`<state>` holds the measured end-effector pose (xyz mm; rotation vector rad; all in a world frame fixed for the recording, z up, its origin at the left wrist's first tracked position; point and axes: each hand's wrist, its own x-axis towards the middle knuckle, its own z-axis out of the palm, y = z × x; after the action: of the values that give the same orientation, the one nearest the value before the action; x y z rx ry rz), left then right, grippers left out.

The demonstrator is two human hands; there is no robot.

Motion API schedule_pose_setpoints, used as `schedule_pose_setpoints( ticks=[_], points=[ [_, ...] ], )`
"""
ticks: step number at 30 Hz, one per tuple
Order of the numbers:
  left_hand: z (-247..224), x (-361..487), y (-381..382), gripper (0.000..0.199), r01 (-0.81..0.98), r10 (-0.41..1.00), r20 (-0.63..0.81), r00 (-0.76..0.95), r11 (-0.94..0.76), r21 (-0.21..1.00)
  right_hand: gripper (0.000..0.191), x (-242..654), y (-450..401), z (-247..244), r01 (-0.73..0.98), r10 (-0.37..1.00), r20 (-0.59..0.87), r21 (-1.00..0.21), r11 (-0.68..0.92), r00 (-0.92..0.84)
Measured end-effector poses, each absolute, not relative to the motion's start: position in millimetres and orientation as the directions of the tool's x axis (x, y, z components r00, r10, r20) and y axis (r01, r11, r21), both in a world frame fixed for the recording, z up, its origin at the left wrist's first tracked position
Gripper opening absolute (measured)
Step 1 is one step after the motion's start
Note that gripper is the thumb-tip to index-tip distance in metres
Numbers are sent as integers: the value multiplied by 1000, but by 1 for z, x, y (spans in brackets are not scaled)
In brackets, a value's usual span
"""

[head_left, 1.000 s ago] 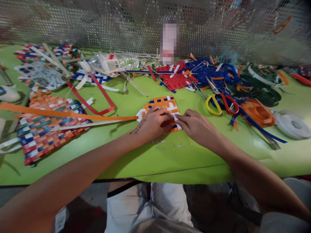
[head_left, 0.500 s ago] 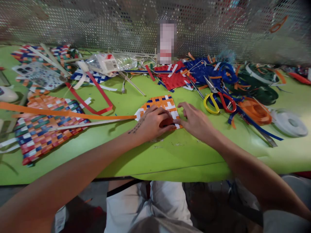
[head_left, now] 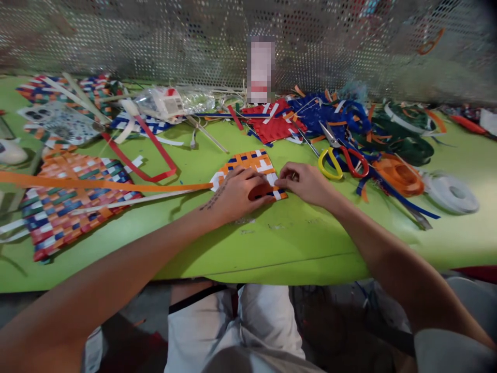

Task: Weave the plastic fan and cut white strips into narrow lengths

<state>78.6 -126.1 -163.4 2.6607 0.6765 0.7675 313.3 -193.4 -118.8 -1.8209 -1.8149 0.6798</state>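
Note:
A small woven mat (head_left: pixel 254 159) of orange, white and blue plastic strips lies on the green table. My left hand (head_left: pixel 243 192) rests over its near part, fingers curved and holding it down. At the mat's right edge, my right hand (head_left: pixel 305 181) has thumb and fingertips pinched together on the weave. A long orange strip (head_left: pixel 163 185) and a white strip (head_left: pixel 155 198) run leftward from the mat's left corner, under my left wrist. Part of the mat is hidden beneath my left hand.
Scissors with yellow and red handles (head_left: pixel 330 165) lie to the right, near an orange strip roll (head_left: pixel 402 176) and a white roll (head_left: pixel 452 192). A larger woven piece (head_left: pixel 77 202) sits left. Behind are a red strip (head_left: pixel 155 140), a plastic bottle (head_left: pixel 159 103) and a perforated metal panel (head_left: pixel 174 46).
My right hand's thumb and fingers, apart before, have closed into a pinch at the mat's right edge. The left hand stays on the mat. The whole view has shifted slightly.

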Motion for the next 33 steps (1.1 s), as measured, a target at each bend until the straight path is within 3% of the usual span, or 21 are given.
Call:
schedule_pose_setpoints(
  ticks=[5, 14, 26, 33],
  points=[
    [-164, 79, -127, 42, 366, 526, 427, 736, -839, 402, 33, 322, -197, -111, 698, 980, -127, -716, 15, -152],
    [-163, 79, -126, 50, 363, 539, 404, 739, -824, 436, 23, 317, -191, -119, 609, 977, -197, -785, -110, -78],
    [-162, 78, -128, 55, 377, 480, 348, 805, -867, 326, 14, 315, -191, -124, 650, 983, -158, -758, -62, -91],
    [-164, 77, -127, 55, 368, 467, 369, 804, -877, 308, 22, 309, -211, -128, 761, 995, 60, -641, 103, -84]
  ],
)
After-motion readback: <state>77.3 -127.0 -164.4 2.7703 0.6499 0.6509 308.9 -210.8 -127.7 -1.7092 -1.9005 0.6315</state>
